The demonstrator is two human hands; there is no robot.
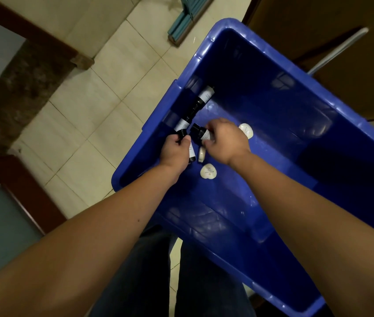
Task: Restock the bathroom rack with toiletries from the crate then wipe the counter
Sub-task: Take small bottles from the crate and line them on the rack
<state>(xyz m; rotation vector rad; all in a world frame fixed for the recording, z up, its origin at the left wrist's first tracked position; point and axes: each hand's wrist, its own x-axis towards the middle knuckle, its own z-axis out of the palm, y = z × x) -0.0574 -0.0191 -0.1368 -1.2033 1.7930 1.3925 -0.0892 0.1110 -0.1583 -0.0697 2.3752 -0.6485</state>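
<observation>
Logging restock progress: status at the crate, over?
Left hand grips black-capped bottle, right hand grips second bottle. Both inside blue crate. Third bottle and heart-shaped soaps lie loose; nothing blocks the lift.

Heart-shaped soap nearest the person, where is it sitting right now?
In the head view, the heart-shaped soap lies on the blue crate floor between the wrists, just nearer than the left hand and right hand.

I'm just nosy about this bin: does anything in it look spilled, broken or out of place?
Nothing stands out. The blue crate shows no spill. The left hand and right hand grip small black-capped bottles. Another bottle lies by the wall. The white heart-shaped soaps lie loose and look whole.
</observation>
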